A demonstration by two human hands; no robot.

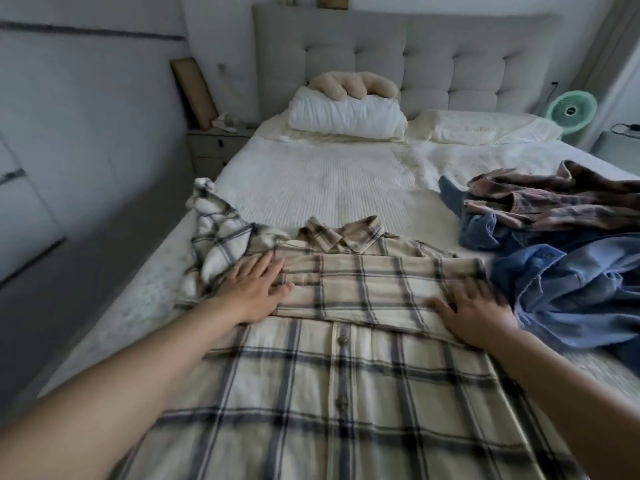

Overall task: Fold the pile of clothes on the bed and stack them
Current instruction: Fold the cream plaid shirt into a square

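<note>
Cream plaid button-up shirt (pixel 346 393) with grey and black checks lies flat on the white ribbed bedspread (pixel 322 181), button side up, collar toward the grey tufted headboard (pixel 433 64). One sleeve is folded across its chest, and the other sleeve (pixel 221 233) trails off toward the left edge of the bed. My left hand (pixel 256 292) rests flat on the left end of the folded sleeve, fingers straight and grasping nothing. My right hand (pixel 478 313) presses flat on the right end of that sleeve, fingers spread; it is blurred, but it holds nothing. Just beside my right hand sits the unfolded pile: a blue denim garment (pixel 568 278) in front, with a brownish plaid shirt (pixel 554 195) heaped behind and partly over it. A white pillow (pixel 346 116) and a beige plush cushion (pixel 353 84) sit at the head of the bed. A green fan (pixel 571 109) stands at the far right.
</note>
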